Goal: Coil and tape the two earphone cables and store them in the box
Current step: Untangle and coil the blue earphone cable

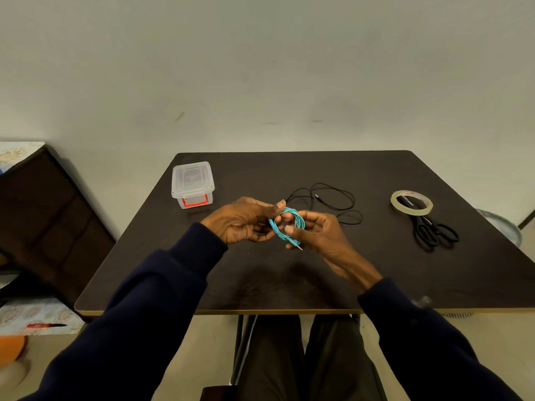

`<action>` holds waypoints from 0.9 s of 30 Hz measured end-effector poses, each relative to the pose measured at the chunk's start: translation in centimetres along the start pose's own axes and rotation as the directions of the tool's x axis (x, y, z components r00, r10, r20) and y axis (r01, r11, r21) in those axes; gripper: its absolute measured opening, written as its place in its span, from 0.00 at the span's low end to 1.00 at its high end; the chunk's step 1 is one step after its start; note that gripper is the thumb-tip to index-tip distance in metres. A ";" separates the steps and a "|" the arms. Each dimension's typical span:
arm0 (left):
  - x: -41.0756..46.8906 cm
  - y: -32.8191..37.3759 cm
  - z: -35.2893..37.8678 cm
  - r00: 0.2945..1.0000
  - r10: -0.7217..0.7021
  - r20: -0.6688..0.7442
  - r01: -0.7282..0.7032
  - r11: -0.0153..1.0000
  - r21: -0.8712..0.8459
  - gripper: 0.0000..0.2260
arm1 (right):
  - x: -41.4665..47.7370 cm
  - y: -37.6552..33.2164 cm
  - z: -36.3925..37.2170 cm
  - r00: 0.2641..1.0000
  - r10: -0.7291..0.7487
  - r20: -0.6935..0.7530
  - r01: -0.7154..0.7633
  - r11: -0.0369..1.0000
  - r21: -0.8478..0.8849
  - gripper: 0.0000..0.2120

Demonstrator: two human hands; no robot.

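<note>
Dark sleeves (162,285) nearest. Left hand (246,219) and right hand (315,230) both pinch the coiled blue cable (299,218) over the table (289,285) centre. It looks light, floppy and springy, so grip across the loops. From the coil: black cable (327,202) loose at 1 o'clock, shut box (192,183) at 10, tape (411,202) and scissors (434,230) at 3. Nothing blocks.
</note>
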State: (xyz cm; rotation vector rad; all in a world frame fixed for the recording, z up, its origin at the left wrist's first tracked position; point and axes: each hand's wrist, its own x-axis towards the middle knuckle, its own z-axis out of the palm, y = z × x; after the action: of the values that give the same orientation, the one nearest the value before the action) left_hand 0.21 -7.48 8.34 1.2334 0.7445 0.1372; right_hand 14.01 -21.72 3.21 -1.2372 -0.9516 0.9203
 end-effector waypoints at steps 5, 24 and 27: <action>-0.1 0.6 0.0 0.999 -0.003 -0.040 0.003 1.000 0.010 0.09 | -0.5 0.1 -0.4 0.995 -0.065 -0.081 0.053 0.989 -0.139 0.13; -0.3 1.7 1.3 0.966 -0.037 0.257 0.029 0.999 0.035 0.18 | -2.6 0.1 -2.9 0.986 0.029 -0.166 0.026 0.945 0.325 0.11; 0.7 0.6 1.2 0.960 -0.022 0.279 0.065 0.987 -0.144 0.27 | -2.7 0.1 -3.2 0.978 0.065 -0.200 0.014 0.929 0.371 0.11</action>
State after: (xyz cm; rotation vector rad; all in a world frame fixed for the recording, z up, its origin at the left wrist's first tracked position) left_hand 1.60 -7.90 8.77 1.0629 0.5071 -0.0161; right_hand 16.13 -25.29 2.59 -0.9989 -0.5626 0.9207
